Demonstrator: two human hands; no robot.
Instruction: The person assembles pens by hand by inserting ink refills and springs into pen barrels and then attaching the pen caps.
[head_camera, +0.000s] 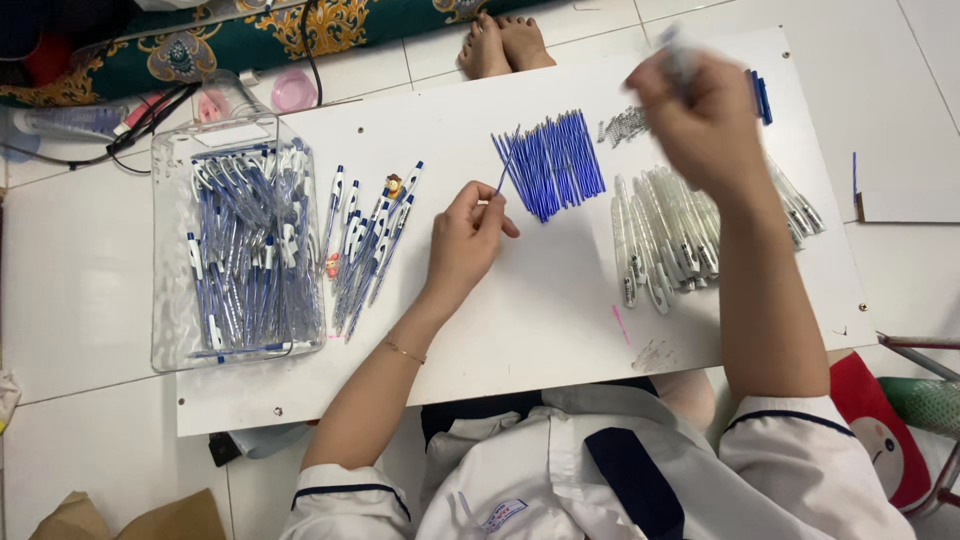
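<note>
Mid-frame, the left hand pinches one thin, light, bendy blue refill at its end, while the right hand clamps a blurred clear barrel.

Head view, steeply down, seemingly close

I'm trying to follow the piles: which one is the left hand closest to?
The blue refills. The left hand pinches one refill at that pile's edge; the clear barrels and finished pens lie farther off.
</note>
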